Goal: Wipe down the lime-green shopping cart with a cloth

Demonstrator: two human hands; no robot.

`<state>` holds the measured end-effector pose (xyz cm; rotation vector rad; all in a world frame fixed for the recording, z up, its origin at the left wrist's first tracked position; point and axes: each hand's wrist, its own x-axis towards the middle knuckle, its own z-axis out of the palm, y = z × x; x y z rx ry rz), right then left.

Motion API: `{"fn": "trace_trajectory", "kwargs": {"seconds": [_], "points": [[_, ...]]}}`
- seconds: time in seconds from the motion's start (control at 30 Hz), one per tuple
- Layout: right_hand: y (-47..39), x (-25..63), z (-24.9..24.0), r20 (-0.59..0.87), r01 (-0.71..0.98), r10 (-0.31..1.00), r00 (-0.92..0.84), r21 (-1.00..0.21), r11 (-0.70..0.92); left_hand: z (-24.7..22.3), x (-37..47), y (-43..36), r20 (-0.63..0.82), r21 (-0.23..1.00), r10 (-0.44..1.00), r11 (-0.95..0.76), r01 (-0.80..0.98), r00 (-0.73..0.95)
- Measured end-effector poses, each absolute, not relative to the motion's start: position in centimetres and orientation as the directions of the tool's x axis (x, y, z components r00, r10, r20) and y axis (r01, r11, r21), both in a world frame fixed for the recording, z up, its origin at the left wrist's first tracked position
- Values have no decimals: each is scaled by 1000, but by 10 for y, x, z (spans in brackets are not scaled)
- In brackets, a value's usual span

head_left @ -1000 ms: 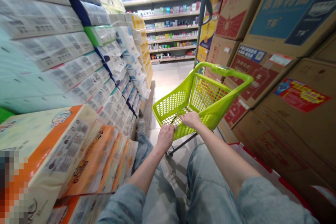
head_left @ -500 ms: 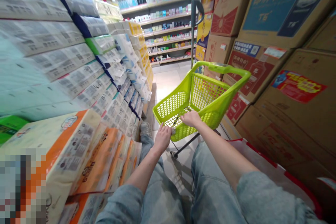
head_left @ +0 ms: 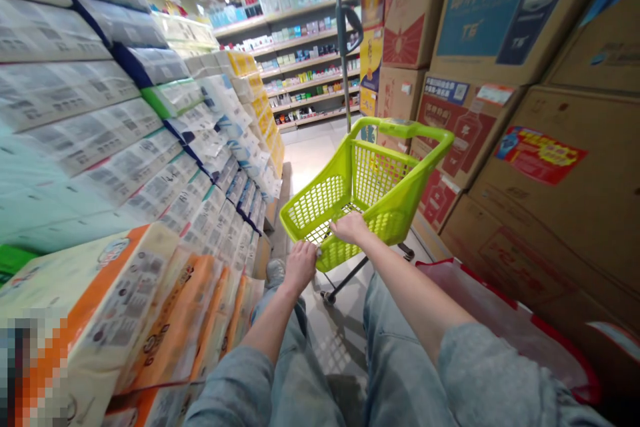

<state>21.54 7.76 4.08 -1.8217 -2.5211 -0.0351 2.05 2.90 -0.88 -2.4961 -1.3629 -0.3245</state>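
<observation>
A lime-green shopping cart (head_left: 385, 177) with a lattice basket stands before me, tilted in view, its near end toward my body. My left hand (head_left: 301, 263) is closed at the cart's near left corner, fingers curled on the rim. Farther right along the same near edge, my right hand (head_left: 351, 227) is wrapped over the rim. Through the lattice the inside of the basket shows only its floor and a dark strip. A dark wheeled frame (head_left: 350, 280) carries the basket. The cart's handle (head_left: 400, 127) is at the far end, untouched.
Stacked tissue packs (head_left: 75, 67) rise on the left, with orange packs (head_left: 175, 320) close by. Cardboard boxes (head_left: 545, 213) form a wall on the right, a red-edged white bag (head_left: 500, 313) below. Ahead are goods shelves (head_left: 315, 73) and a dark pole (head_left: 342, 47).
The cart and surroundings have shifted left in view. Both hands keep to the cart's near edge, and the left fingers look more curled than before.
</observation>
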Motion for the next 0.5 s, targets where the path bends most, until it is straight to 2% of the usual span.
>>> {"fn": "trace_trajectory", "kwargs": {"seconds": [0.23,0.37,0.5], "points": [[91,244,44,33,861,860,-509,3,509,-13,-3,49,330,-122,764,-548,828,555],[99,290,52,96,836,831,-548,87,541,-20,-18,60,362,-52,767,-551,833,530],[108,317,64,42,848,859,-510,190,494,-21,-32,71,367,2,785,-538,843,500]]}}
